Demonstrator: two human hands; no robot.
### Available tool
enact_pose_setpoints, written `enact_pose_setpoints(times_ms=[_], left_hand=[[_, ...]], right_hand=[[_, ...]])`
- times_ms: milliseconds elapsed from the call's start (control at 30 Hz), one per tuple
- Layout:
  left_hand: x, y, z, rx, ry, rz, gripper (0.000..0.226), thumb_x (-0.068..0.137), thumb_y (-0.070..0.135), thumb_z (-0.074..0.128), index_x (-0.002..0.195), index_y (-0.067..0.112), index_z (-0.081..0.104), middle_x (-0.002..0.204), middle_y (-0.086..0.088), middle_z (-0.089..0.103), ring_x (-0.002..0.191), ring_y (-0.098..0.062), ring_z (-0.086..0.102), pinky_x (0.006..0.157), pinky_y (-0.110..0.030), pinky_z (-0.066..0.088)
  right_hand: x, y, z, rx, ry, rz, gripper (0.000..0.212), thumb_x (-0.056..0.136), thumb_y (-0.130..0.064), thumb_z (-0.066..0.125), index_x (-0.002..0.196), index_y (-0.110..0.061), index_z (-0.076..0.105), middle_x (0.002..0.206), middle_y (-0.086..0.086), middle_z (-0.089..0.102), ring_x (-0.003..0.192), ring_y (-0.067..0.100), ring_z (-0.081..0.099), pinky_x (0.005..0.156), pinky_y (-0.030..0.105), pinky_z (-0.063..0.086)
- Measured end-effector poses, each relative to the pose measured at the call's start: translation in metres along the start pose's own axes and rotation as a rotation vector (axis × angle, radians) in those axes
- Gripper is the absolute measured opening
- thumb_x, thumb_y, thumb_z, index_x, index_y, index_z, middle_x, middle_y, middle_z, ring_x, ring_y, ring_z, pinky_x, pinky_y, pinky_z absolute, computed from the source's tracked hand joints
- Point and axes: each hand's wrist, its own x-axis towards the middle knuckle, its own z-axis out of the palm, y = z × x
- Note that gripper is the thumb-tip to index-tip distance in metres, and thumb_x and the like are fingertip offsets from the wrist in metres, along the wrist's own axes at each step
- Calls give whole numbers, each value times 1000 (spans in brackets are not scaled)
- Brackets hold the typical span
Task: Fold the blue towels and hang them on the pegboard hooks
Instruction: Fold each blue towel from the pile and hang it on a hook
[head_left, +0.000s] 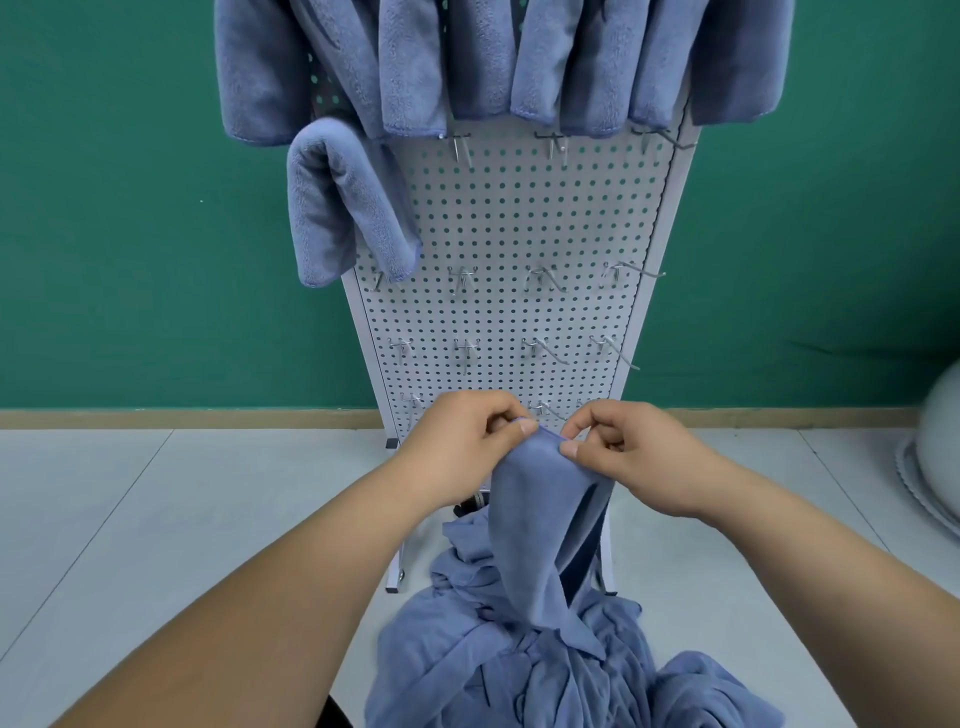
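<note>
Left hand (457, 439) and right hand (626, 454) each pinch towel (535, 519) top edge, close together; narrow grip risks edge slipping, tail snagging in pile (519, 675), crooked fold before hook (462, 278)

You hold one blue towel (540, 519) by its top edge above a crumpled heap (519, 670); folded towels (410, 67) hang along the pegboard (519, 218) top.

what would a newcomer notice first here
Low in the centre, the left hand and right hand pinch the top edge of a blue towel above a crumpled pile. Behind them stands a white pegboard, with folded towels across its top and bare hooks beneath.
</note>
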Motion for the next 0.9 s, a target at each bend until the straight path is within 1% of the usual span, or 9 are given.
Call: enact_pose_setpoints(times_ms=[67,167,300,400,500,633,667,767,900], left_hand=[[3,-4,-7,43,40,-27,14,100,37,68,87,33,73,76,1,69,71,-16,62,70,-30,51],[7,-15,-25,90,127,-82,15,100,37,69,87,30,74,76,2,71,72,-14,63,69,-27,50],[10,-35,-49,70,232,-176,16,98,34,72,85,25,76,73,-2,71,64,-17,58,66,-30,49],[11,-53,-60,37,295,-259,18,96,31,74,81,23,76,68,-3,70,66,-29,69,71,-38,59],[10,-59,-61,136,314,-321,21,97,30,72,77,25,74,70,4,71,68,-26,73,70,-35,59],[6,-47,-47,290,230,-279,12,97,29,70,87,30,75,74,13,71,78,-15,69,76,-32,56],[4,-41,-41,261,192,-256,6,97,29,70,95,31,76,72,13,70,75,-11,67,78,-32,57],[-1,-18,-18,109,56,-140,24,97,31,73,121,37,71,73,10,70,69,-5,65,76,-29,56],[-5,9,14,-132,-107,-40,30,99,28,72,127,39,70,74,4,68,62,-8,59,64,-28,54]], right_hand=[[-2,-1,-8,4,-23,19,8,101,-28,71,99,-21,68,55,-14,50,54,10,40,51,18,34],[-6,2,-21,-9,-24,44,12,101,-27,70,94,-18,70,59,-11,49,58,11,39,51,18,32],[-8,12,-39,-39,16,72,15,99,-30,73,88,-20,72,67,-5,56,63,13,44,60,28,36],[-10,22,-53,-91,47,98,15,97,-29,75,86,-20,73,67,-10,63,62,9,50,64,29,41],[-12,32,-63,-211,80,123,16,96,-31,76,82,-24,73,63,-13,65,57,5,51,63,29,44],[-11,37,-57,-304,136,133,17,95,-35,75,80,-29,72,68,-10,69,61,8,57,68,36,52],[-10,35,-53,-307,144,112,17,96,-36,75,81,-30,71,70,-10,70,62,9,58,69,36,52],[-9,21,-37,-234,147,-7,15,96,-34,75,82,-29,70,71,-3,69,63,8,56,68,31,49],[-8,3,-14,-107,109,-120,12,96,-30,75,85,-28,72,67,-7,64,63,6,54,67,28,48]])
